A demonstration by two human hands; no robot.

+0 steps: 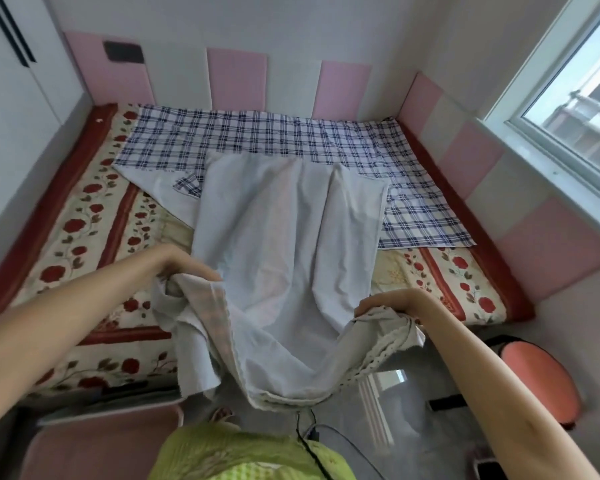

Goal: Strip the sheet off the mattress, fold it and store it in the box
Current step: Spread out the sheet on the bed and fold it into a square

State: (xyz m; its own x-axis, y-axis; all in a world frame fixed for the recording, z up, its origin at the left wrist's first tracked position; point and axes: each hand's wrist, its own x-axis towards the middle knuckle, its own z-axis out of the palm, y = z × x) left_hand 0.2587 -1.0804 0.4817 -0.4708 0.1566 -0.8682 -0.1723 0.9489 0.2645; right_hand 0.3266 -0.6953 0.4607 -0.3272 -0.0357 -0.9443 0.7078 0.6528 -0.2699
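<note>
The blue-and-white checked sheet point(284, 216) lies partly peeled back over the rose-patterned mattress point(94, 216), its pale underside turned up in the middle. Its far part stays spread flat near the headboard. My left hand point(184, 268) grips a bunched edge of the sheet at the left. My right hand point(392, 304) grips the other bunched edge, with a crocheted trim, at the right. The near end of the sheet sags between my hands past the mattress's foot. No box can be made out with certainty.
Pink and white padded panels point(236, 77) line the walls round the bed. A window point(575, 88) is at the right. An orange round stool point(537, 379) stands on the floor at the right. A pinkish container point(101, 445) sits low at the left.
</note>
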